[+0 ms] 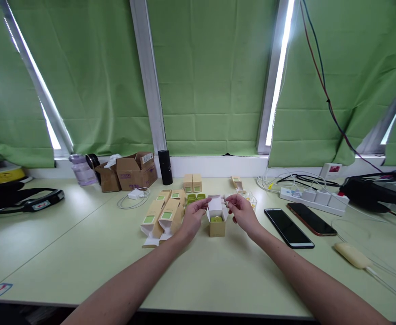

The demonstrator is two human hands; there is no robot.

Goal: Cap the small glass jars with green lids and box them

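Observation:
A small kraft cardboard box stands upright on the table before me, its white-lined lid raised. Inside sits a round green item. At the left edge of the raised lid is my left hand, its fingers closed in on the cardboard. My right hand pinches the flap on the right side of the box. Behind my left hand are several green pieces, partly hidden. Flattened kraft boxes with green labels lie to the left. Beyond my right hand, clear plastic packaging is partly covered.
Two closed kraft boxes stand at the back, and an opened carton lies right of them. Two phones, a cream-coloured device and a power strip are on the right. Brown cartons and a black cylinder stand back left.

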